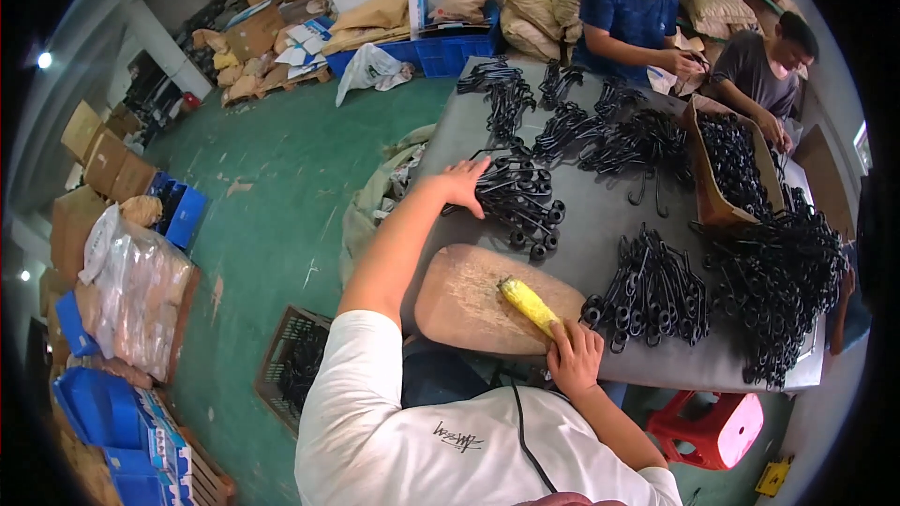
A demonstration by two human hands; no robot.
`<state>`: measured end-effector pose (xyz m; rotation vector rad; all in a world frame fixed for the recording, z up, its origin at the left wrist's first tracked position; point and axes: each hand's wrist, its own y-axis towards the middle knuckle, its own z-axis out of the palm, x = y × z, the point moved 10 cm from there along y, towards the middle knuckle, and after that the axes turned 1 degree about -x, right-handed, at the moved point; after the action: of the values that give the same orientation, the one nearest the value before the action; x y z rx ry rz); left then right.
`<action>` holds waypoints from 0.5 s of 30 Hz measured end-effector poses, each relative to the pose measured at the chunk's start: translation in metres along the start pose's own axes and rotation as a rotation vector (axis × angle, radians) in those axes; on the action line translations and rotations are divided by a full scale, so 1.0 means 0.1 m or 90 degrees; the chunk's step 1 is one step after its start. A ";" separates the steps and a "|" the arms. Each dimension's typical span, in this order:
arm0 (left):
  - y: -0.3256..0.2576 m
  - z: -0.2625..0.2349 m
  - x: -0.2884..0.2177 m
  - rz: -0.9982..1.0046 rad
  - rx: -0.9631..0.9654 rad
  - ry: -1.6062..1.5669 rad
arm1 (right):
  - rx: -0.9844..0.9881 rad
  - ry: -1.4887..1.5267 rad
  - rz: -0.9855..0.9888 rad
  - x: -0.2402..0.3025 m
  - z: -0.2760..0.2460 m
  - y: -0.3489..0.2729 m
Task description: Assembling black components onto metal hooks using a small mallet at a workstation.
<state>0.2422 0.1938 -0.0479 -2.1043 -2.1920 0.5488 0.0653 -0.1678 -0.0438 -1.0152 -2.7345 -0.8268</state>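
My left hand [466, 186] reaches to the left side of the table, its fingers spread against the near pile of black hooked parts with round ends [520, 197]. No single part shows gripped in it. At the board's right edge, my right hand [574, 356] has its fingers closed over the near end of a yellow, stick-shaped thing [528, 304]. That yellow thing lies slantwise over the worn wooden board [459, 305], its far end dark. What it is beneath the yellow covering I cannot tell. Right of the board, another fanned bunch of black hooked parts [652, 290] lies on the table.
More black hooks [567, 131] lie across the grey table [600, 211]. A cardboard box [727, 206] of black parts stands at right beside a large heap [778, 281]. Two people sit at the far side. A red stool [712, 431] and a crate [286, 347] flank me.
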 end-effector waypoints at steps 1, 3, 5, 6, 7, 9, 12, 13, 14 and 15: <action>0.04 0.02 0.09 -0.030 0.034 0.012 | -0.006 0.004 -0.007 0.01 0.00 -0.01; 0.08 0.08 0.27 -0.092 0.093 0.057 | -0.018 0.006 -0.016 0.03 0.00 0.01; 0.15 0.11 0.24 -0.049 0.089 0.084 | -0.017 0.008 -0.013 0.04 0.00 0.03; 0.17 0.11 0.20 -0.012 0.079 0.110 | -0.017 0.011 -0.019 0.05 0.00 0.03; 0.15 0.09 0.12 0.001 0.084 0.106 | -0.013 0.011 -0.014 0.03 0.00 0.03; 0.17 0.05 0.01 0.012 0.074 0.060 | -0.020 -0.002 -0.015 0.00 -0.01 0.01; 0.07 0.08 0.02 0.036 0.019 -0.028 | -0.021 -0.020 -0.010 0.01 -0.04 0.03; 0.03 0.09 0.03 0.028 -0.015 -0.013 | -0.022 -0.020 -0.010 0.01 -0.03 0.03; 0.00 0.08 0.04 0.021 -0.050 0.001 | -0.020 -0.015 -0.014 0.02 -0.01 0.04; -0.02 0.08 0.08 0.010 -0.053 -0.011 | -0.018 -0.011 -0.017 0.03 0.00 0.05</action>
<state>0.2373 0.2001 -0.0565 -2.1668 -2.2474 0.4880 0.0661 -0.1630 -0.0410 -0.9973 -2.7648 -0.8669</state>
